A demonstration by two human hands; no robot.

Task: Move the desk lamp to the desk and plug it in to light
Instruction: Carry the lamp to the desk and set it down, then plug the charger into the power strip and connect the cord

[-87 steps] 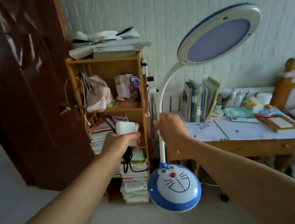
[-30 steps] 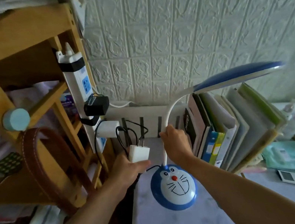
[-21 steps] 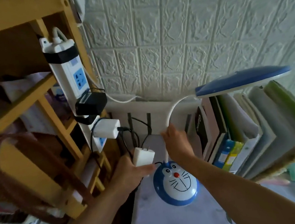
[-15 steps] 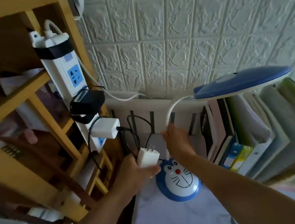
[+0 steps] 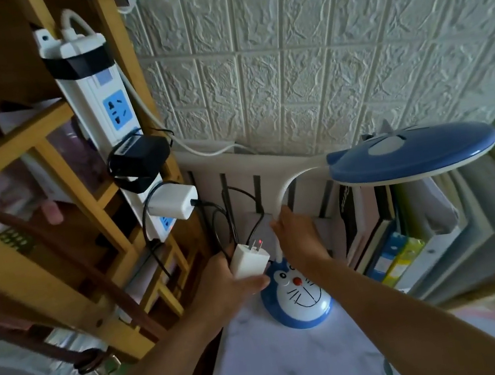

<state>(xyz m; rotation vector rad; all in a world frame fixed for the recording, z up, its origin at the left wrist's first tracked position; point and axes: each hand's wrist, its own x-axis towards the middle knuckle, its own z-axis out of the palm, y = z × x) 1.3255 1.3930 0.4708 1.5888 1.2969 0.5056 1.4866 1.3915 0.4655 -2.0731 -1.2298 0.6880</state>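
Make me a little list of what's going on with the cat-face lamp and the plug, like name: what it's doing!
lamp base: sitting on the desk, beside the books
lamp head: blue, not lit
right hand: gripping the lamp's white neck
left hand: holding the white plug adapter, prongs up, not plugged in
power strip: strapped to the wooden shelf, top blue socket free

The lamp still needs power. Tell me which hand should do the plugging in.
Left. The left hand already holds the white plug adapter, prongs up, on the side of the power strip, whose upper blue socket looks free. The right hand is on the lamp neck, steadying it.
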